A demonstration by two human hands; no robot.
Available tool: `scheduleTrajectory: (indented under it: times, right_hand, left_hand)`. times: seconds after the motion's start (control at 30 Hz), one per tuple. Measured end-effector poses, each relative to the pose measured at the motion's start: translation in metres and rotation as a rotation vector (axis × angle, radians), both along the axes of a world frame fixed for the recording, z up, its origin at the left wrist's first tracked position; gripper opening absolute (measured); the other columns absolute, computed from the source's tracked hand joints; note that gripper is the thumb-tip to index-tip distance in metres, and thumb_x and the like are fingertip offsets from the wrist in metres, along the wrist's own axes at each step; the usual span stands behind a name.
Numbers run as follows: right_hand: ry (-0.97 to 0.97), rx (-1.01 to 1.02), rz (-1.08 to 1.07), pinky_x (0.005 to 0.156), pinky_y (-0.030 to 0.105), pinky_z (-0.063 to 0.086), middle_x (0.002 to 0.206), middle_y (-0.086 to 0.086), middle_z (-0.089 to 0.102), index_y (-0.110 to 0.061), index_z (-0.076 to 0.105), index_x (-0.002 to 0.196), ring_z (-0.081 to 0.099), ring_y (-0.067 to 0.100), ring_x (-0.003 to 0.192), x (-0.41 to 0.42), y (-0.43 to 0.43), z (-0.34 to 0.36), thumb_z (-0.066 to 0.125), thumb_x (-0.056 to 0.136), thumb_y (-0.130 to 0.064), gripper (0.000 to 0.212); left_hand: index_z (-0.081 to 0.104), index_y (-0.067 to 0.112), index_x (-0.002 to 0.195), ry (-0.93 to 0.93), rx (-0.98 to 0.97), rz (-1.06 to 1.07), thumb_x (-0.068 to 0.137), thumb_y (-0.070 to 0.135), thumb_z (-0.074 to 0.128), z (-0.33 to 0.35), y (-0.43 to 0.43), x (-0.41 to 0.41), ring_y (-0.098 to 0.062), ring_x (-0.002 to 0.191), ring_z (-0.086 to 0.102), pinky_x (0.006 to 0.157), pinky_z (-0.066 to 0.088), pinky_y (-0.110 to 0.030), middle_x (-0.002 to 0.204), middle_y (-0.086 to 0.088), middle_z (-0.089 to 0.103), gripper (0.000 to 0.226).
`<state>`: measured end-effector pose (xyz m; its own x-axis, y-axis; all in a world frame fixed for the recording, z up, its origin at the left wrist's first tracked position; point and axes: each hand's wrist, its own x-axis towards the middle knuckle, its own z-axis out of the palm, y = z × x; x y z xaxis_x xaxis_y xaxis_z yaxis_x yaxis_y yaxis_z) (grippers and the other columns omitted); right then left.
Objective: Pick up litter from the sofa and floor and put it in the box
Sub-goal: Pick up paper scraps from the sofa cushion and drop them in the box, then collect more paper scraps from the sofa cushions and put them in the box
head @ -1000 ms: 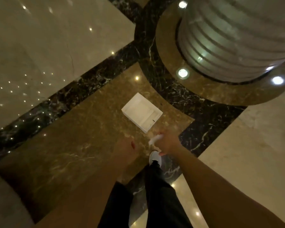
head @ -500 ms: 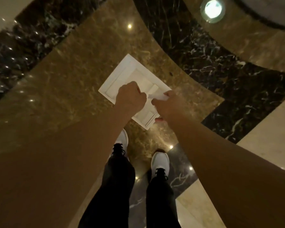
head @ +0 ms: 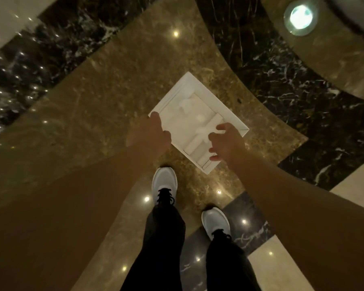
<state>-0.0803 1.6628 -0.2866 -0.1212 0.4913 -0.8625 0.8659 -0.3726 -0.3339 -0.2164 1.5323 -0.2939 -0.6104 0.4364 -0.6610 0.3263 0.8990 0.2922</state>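
A shallow white box (head: 219, 101) lies open on the brown marble floor just ahead of my feet. Inside it are white crumpled litter pieces (head: 185, 104) and a white paper strip (head: 203, 131). My left hand (head: 150, 134) is at the box's near-left corner, over its rim, fingers loosely apart and nothing visible in them. My right hand (head: 226, 141) hovers over the near-right part of the box, fingers spread and empty, just beside the strip.
My two white shoes (head: 164, 183) (head: 215, 221) stand right behind the box. A round floor light (head: 300, 16) glows at the far right in the curved base of a column. Dark veined marble bands (head: 271, 80) cross the floor.
I have stepped up to the box and bent over it. The white strip has left my right hand and lies in the box; my left fist has opened and moved to the box's left corner.
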Motion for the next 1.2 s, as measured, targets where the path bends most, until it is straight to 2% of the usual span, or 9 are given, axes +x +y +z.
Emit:
scheduleTrajectory:
  times: [0.1,0.23,0.37,0.47,0.6,0.8,0.97,1.1,1.2]
  right_hand:
    - [0.062,0.187,0.365,0.067,0.035,0.057,0.090,0.003,0.064,-0.020,0.052,0.121,0.064,0.021,0.074,-0.015,-0.010,0.042,0.058,0.088,-0.026,0.033]
    - [0.168,0.351,0.898,0.076,0.033,0.044,0.108,0.012,0.062,-0.015,0.045,0.130,0.060,0.030,0.103,-0.012,-0.061,0.146,0.053,0.092,-0.026,0.040]
    - [0.329,0.486,1.116,0.085,0.038,0.045,0.121,0.011,0.056,-0.016,0.043,0.133,0.057,0.030,0.111,0.021,-0.130,0.310,0.049,0.095,-0.026,0.039]
    - [0.456,0.626,1.212,0.087,0.042,0.046,0.123,0.012,0.055,-0.018,0.046,0.128,0.056,0.032,0.110,0.044,-0.184,0.402,0.051,0.092,-0.021,0.037]
    - [0.641,0.730,1.375,0.088,0.043,0.048,0.128,0.011,0.054,-0.020,0.044,0.131,0.056,0.032,0.113,0.058,-0.266,0.523,0.058,0.089,-0.029,0.046]
    - [0.954,0.789,1.712,0.088,0.043,0.052,0.130,0.010,0.053,-0.019,0.043,0.133,0.054,0.029,0.114,0.080,-0.410,0.635,0.060,0.087,-0.035,0.052]
    - [1.114,0.852,1.911,0.090,0.045,0.047,0.132,0.011,0.051,-0.017,0.042,0.135,0.050,0.031,0.119,0.111,-0.553,0.659,0.055,0.089,-0.037,0.052]
    - [1.226,0.773,2.056,0.073,0.039,0.041,0.121,0.013,0.053,-0.016,0.045,0.123,0.052,0.031,0.107,0.169,-0.696,0.665,0.054,0.089,-0.039,0.043]
    - [1.305,0.707,2.167,0.078,0.040,0.046,0.122,0.010,0.052,-0.017,0.046,0.123,0.052,0.030,0.109,0.218,-0.777,0.664,0.054,0.090,-0.039,0.041]
  left_hand:
    - [0.050,0.014,0.118,0.148,-0.026,-0.026,0.088,0.033,0.050,0.058,-0.019,-0.008,-0.031,0.099,0.057,0.080,0.049,-0.042,0.115,-0.011,0.056,0.036]
    - [0.051,0.018,0.120,0.237,-0.068,0.090,0.091,0.037,0.049,0.173,-0.070,0.020,-0.031,0.105,0.055,0.081,0.045,-0.041,0.122,-0.010,0.052,0.035]
    - [0.050,0.019,0.123,0.270,-0.056,0.236,0.085,0.035,0.055,0.342,-0.139,0.080,-0.032,0.107,0.055,0.082,0.047,-0.043,0.125,-0.008,0.051,0.041]
    - [0.052,0.022,0.117,0.332,-0.005,0.360,0.083,0.036,0.055,0.437,-0.190,0.130,-0.029,0.104,0.057,0.079,0.047,-0.042,0.119,-0.005,0.054,0.037]
    - [0.050,0.020,0.115,0.444,-0.026,0.577,0.081,0.037,0.058,0.550,-0.266,0.194,-0.032,0.103,0.058,0.078,0.051,-0.042,0.117,-0.007,0.053,0.039]
    - [0.046,0.018,0.121,0.594,-0.021,0.975,0.084,0.032,0.058,0.627,-0.398,0.281,-0.033,0.104,0.058,0.073,0.043,-0.040,0.123,-0.009,0.050,0.042]
    - [0.044,0.021,0.117,0.745,-0.044,1.119,0.084,0.030,0.059,0.650,-0.528,0.353,-0.030,0.097,0.055,0.070,0.046,-0.038,0.117,-0.006,0.049,0.037]
    - [0.042,0.020,0.115,0.686,-0.200,1.240,0.083,0.038,0.060,0.659,-0.662,0.438,-0.031,0.094,0.055,0.064,0.046,-0.040,0.112,-0.008,0.049,0.041]
    - [0.043,0.020,0.115,0.640,-0.256,1.377,0.083,0.038,0.057,0.657,-0.739,0.494,-0.033,0.099,0.055,0.064,0.044,-0.039,0.115,-0.009,0.050,0.039]
